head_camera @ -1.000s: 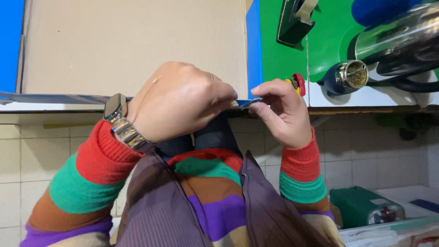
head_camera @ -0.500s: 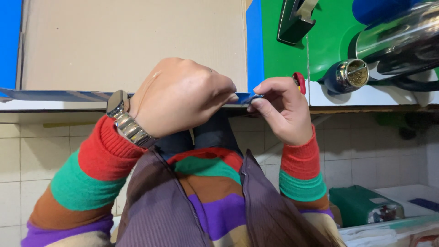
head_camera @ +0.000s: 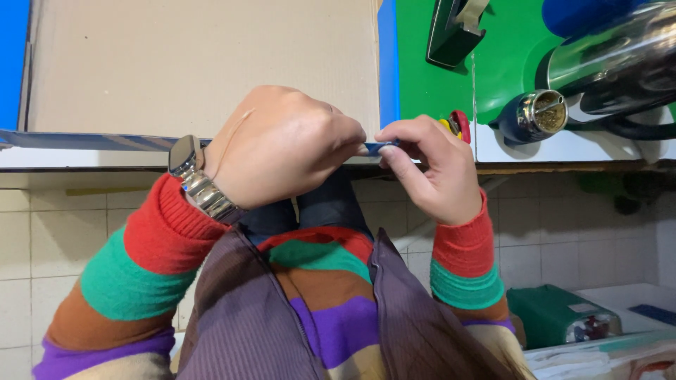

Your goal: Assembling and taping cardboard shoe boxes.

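The left hand (head_camera: pixel 285 151) was curled closed over the blue strip (head_camera: pixel 380 147) at the cardboard sheet's (head_camera: pixel 204 67) lower edge; at its 3 o'clock, the right hand (head_camera: pixel 429 169) pinched the strip's end between fingertips.

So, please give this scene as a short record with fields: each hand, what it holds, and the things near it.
left hand: closed, on the near table edge, touching a small blue piece
right hand: fingers pinch the same blue piece
wrist: metal watch
table: cardboard sheet, green mat
nearby: chrome tool, red knob
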